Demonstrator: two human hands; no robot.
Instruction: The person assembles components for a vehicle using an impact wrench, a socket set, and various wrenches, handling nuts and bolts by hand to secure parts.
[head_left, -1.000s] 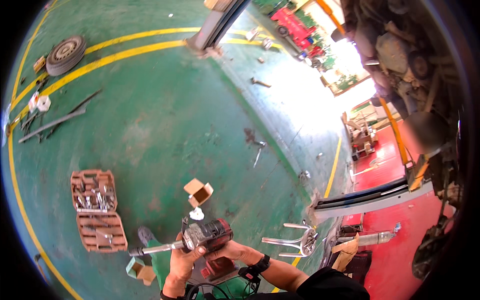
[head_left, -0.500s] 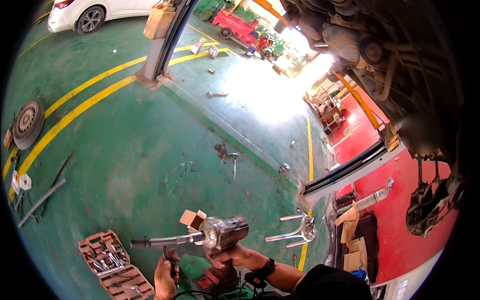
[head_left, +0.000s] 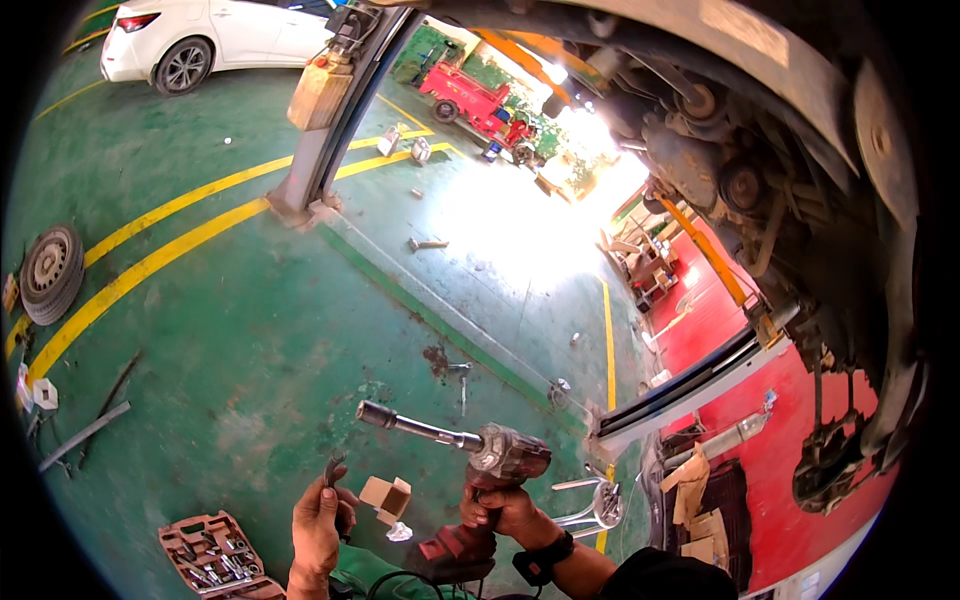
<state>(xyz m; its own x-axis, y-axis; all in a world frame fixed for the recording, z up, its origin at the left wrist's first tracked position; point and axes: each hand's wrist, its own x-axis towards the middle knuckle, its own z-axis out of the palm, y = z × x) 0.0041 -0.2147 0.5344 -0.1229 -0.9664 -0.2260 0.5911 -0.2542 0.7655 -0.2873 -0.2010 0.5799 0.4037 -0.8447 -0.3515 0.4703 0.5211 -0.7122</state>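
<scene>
My right hand [head_left: 512,510] is wrapped round the handle of a red and grey cordless impact wrench [head_left: 512,455]. A long chrome extension [head_left: 430,428] with a socket [head_left: 376,413] on its end points to the left and slightly up. My left hand [head_left: 318,522], left of the wrench, pinches a small dark metal piece [head_left: 332,468]; its exact kind is too small to make out. On the floor between and beyond my hands lies an open cardboard box [head_left: 386,496], with a crumpled white scrap [head_left: 399,532] beside it.
An open brown socket case [head_left: 215,548] lies at lower left. A metal stool [head_left: 606,505] stands right of the wrench. Overhead at right hangs a raised car's underside [head_left: 690,150], with an orange lift arm [head_left: 705,250]. Metal bars [head_left: 88,435] and a wheel [head_left: 52,270] are at left.
My right hand has raised the impact wrench, swinging its socket end up and to the right. My left hand has moved up and slightly left with the dark piece. The view has shifted.
</scene>
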